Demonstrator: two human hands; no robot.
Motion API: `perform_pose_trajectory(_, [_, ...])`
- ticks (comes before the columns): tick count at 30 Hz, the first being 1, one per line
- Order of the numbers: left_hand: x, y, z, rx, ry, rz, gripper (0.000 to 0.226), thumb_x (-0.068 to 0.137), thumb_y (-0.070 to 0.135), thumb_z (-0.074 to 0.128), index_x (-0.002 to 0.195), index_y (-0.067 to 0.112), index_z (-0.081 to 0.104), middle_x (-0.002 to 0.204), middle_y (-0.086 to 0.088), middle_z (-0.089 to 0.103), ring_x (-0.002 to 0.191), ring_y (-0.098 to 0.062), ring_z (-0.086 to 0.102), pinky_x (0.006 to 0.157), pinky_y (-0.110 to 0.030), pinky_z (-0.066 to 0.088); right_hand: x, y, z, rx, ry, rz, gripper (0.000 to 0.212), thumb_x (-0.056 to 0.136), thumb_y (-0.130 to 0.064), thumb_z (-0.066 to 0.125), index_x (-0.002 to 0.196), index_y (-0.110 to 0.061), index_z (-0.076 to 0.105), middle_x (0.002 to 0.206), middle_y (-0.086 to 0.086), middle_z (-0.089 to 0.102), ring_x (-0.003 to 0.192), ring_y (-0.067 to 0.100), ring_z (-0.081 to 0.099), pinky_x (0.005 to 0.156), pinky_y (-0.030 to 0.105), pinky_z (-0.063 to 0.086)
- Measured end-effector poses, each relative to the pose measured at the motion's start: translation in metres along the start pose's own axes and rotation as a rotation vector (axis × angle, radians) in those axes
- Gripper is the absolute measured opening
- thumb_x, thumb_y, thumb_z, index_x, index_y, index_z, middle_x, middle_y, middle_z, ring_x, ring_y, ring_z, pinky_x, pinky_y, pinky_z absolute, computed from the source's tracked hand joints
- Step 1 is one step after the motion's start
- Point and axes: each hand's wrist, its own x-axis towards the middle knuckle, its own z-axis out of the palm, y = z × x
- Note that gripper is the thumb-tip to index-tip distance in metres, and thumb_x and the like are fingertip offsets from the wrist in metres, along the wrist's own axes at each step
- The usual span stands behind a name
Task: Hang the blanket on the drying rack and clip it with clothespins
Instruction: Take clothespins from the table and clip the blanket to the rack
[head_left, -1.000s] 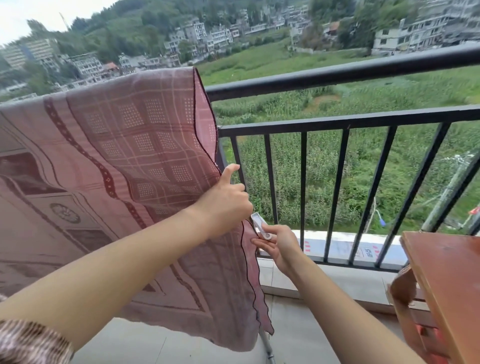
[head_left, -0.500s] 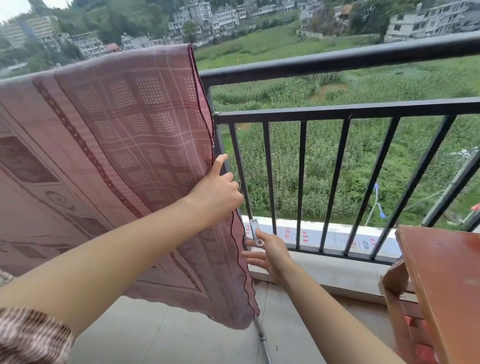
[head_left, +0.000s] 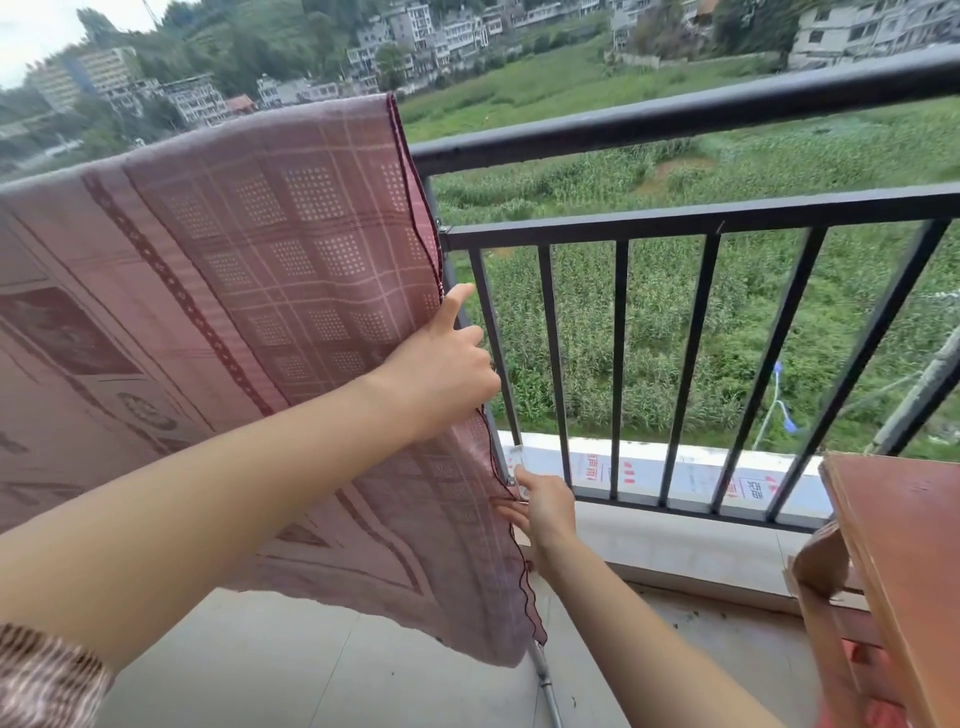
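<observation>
Left fingers (head_left: 477, 340): clenched on the right-hand edge of the blanket (head_left: 260, 286), about halfway down its hanging side; my thumb points straight up along the dark hem.
Left hand (head_left: 441, 369): held out in front of me, just in front of the railing bars.
Right fingers (head_left: 511, 514): grasping a pale clothespin (head_left: 513, 470) with the thumb on top, the other fingertips touching the blanket's hem.
Right hand (head_left: 545, 512): lower than the left, at the same edge of the cloth.
Clothespin: small and blurred, right at the hem; I cannot tell whether it is biting the cloth.
Blanket: pink with a checked and bordered pattern, draped over the top of the drying rack (head_left: 543, 675) and hanging down, its lower right corner clear of the floor.
Drying rack: almost all hidden by the cloth; one grey metal leg shows below that corner.
Sleeve (head_left: 47, 675): patterned, at my left elbow.
Railing (head_left: 675, 114): black, just behind the blanket's right edge.
Surface (head_left: 909, 545): red wood, off to my right, well apart from the blanket.
Floor (head_left: 311, 665): pale balcony tiles.
Beyond: a green field (head_left: 675, 322) and buildings.
</observation>
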Motion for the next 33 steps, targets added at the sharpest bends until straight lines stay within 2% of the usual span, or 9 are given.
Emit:
perform_pose_trajectory(3, [-0.006, -0.017, -0.009, 0.018, 0.046, -0.006, 0.028, 0.088, 0.017, 0.057, 0.114, 0.02, 0.05, 0.088, 0.007, 0.063, 0.102, -0.022, 0.056, 0.111, -0.06, -0.006, 0.003, -0.01, -0.004, -0.137, -0.058, -0.005, 0.026, 0.095, -0.018, 0.052, 0.114, -0.001, 0.048, 0.095, 0.018, 0.06, 0.071, 0.031, 0.066, 0.062, 0.037, 0.059])
perform_pose_trajectory(5, [-0.012, -0.031, -0.017, 0.063, 0.072, -0.014, 0.035, 0.086, 0.022, 0.059, 0.118, 0.02, 0.044, 0.09, 0.005, 0.063, 0.102, -0.023, 0.056, 0.111, -0.06, -0.007, 0.002, -0.023, -0.007, -0.165, -0.081, -0.089, 0.022, 0.094, -0.02, 0.054, 0.107, -0.003, 0.05, 0.091, 0.016, 0.062, 0.062, 0.024, 0.062, 0.051, 0.031, 0.05])
perform_pose_trajectory(8, [-0.018, -0.052, -0.031, 0.152, 0.024, -0.03, 0.045, 0.079, 0.045, 0.066, 0.115, 0.021, 0.051, 0.093, 0.006, 0.063, 0.108, -0.022, 0.054, 0.11, -0.062, -0.009, -0.009, -0.053, -0.011, -0.13, -0.174, -0.214, 0.016, 0.087, -0.014, 0.064, 0.098, -0.007, 0.054, 0.08, 0.011, 0.061, 0.059, 0.019, 0.055, 0.053, 0.026, 0.041])
perform_pose_trajectory(11, [-0.021, -0.072, -0.047, 0.196, -0.067, -0.047, 0.049, 0.073, 0.06, 0.065, 0.107, 0.025, 0.063, 0.096, 0.008, 0.065, 0.114, -0.019, 0.05, 0.109, -0.064, -0.008, -0.024, -0.085, -0.011, -0.103, -0.396, -0.314, 0.025, 0.08, -0.008, 0.07, 0.102, 0.0, 0.063, 0.078, 0.01, 0.064, 0.061, 0.017, 0.056, 0.059, 0.024, 0.045])
perform_pose_trajectory(16, [-0.018, -0.087, -0.058, 0.103, -0.077, -0.046, 0.013, 0.078, 0.038, 0.07, 0.08, 0.028, 0.06, 0.083, 0.009, 0.062, 0.096, -0.016, 0.049, 0.112, -0.065, 0.002, -0.049, -0.128, -0.006, -0.185, -0.61, -0.46, 0.036, 0.07, -0.011, 0.076, 0.101, 0.004, 0.068, 0.08, 0.013, 0.071, 0.064, 0.017, 0.064, 0.068, 0.022, 0.054])
perform_pose_trajectory(19, [-0.016, -0.089, -0.053, 0.06, -0.061, -0.053, 0.029, 0.081, 0.026, 0.066, 0.065, 0.027, 0.042, 0.074, 0.01, 0.054, 0.085, -0.014, 0.037, 0.112, -0.063, 0.004, -0.056, -0.142, -0.007, -0.4, -0.611, -0.574, 0.035, 0.07, -0.009, 0.077, 0.102, 0.003, 0.069, 0.088, 0.016, 0.072, 0.071, 0.018, 0.066, 0.07, 0.024, 0.054])
perform_pose_trajectory(23, [-0.017, -0.087, -0.048, 0.045, 0.009, -0.042, 0.044, 0.085, 0.013, 0.058, 0.056, 0.024, 0.026, 0.072, 0.009, 0.05, 0.093, -0.017, 0.049, 0.111, -0.062, 0.006, -0.063, -0.154, -0.005, -0.6, -0.625, -0.704, 0.029, 0.073, -0.003, 0.077, 0.101, 0.001, 0.07, 0.09, 0.014, 0.074, 0.074, 0.018, 0.069, 0.071, 0.025, 0.057])
perform_pose_trajectory(29, [-0.015, -0.082, -0.037, 0.034, 0.137, -0.064, 0.025, 0.084, 0.005, 0.051, 0.069, 0.025, 0.05, 0.079, 0.008, 0.062, 0.091, -0.014, 0.054, 0.11, -0.058, 0.01, -0.071, -0.162, 0.009, -0.8, -0.515, -0.906, 0.022, 0.073, -0.009, 0.079, 0.094, -0.004, 0.073, 0.081, 0.011, 0.074, 0.069, 0.021, 0.068, 0.069, 0.04, 0.058])
perform_pose_trajectory(33, [-0.015, -0.081, -0.033, -0.001, 0.205, -0.071, 0.024, 0.084, 0.007, 0.051, 0.076, 0.025, 0.065, 0.08, 0.009, 0.064, 0.092, -0.013, 0.054, 0.11, -0.057, 0.009, -0.072, -0.163, 0.02, -0.873, -0.454, -0.961, 0.016, 0.074, -0.012, 0.08, 0.088, -0.009, 0.074, 0.074, 0.009, 0.073, 0.061, 0.017, 0.063, 0.062, 0.037, 0.057])
